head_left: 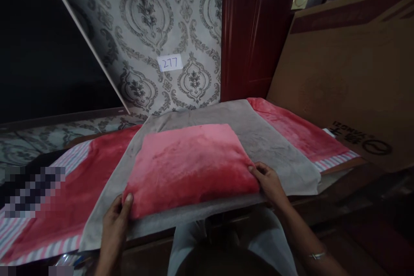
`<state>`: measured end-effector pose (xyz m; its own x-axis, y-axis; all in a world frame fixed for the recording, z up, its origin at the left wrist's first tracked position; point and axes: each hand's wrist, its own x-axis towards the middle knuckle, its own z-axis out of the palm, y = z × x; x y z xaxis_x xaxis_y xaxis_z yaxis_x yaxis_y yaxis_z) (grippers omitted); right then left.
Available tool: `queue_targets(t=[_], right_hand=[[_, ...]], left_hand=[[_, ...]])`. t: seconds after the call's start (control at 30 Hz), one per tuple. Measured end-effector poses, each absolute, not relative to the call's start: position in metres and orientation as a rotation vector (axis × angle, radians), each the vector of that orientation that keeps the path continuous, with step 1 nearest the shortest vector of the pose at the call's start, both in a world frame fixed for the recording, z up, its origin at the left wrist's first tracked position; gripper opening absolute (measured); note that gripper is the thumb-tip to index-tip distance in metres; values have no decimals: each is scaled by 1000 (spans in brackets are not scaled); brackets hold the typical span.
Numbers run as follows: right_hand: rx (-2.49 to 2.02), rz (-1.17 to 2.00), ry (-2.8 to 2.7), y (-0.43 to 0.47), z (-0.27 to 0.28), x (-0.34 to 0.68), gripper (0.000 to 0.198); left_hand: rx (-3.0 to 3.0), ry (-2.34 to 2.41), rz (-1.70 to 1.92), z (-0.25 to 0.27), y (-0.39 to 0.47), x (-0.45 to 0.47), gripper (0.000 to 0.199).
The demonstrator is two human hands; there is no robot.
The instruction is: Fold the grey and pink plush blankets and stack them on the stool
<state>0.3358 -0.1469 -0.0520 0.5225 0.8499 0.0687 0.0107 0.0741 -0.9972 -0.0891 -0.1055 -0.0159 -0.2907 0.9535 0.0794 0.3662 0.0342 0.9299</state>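
Observation:
A folded pink-and-red plush towel (190, 164) lies flat on a grey cloth (274, 142) in front of me. My left hand (118, 213) pinches its near left corner, thumb on top and fingers underneath. At the right edge, a little above the near corner, my right hand (265, 179) grips the same towel between thumb and fingers. The grey cloth spreads past the towel on every side and reaches the table's front edge.
Under the grey cloth, a red cloth with striped borders shows at left (77, 189) and right (300, 131). A large cardboard box (349, 73) leans at the right, a dark screen (54, 51) stands left. Patterned wall (145, 13) behind carries a paper label (170, 62).

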Motion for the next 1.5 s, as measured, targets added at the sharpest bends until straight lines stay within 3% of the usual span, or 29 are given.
queue_targets(t=[0.13, 0.3, 0.5, 0.73, 1.03, 1.27, 1.5], right_hand=[[-1417, 639, -928, -153, -54, 341, 48], [-1488, 13, -1345, -165, -25, 323, 58], [-1612, -262, -1942, -147, -24, 287, 66], [-1676, -273, -2009, -133, -66, 295, 63], [-1603, -261, -1995, -132, -70, 301, 62], [-1565, -163, -2046, -103, -11, 285, 53], [-1681, -52, -2301, -28, 39, 240, 54]], left_hand=[[1469, 1791, 1245, -15, -108, -93, 60], [2120, 1973, 1407, 0, -117, -72, 67], [2682, 1838, 863, -7, -102, -39, 67], [2633, 1897, 704, -39, -83, -52, 68], [2604, 1898, 659, -31, -88, -55, 67], [2716, 1754, 587, 11, -75, -20, 68], [2753, 1677, 196, 64, -10, 32, 68]])
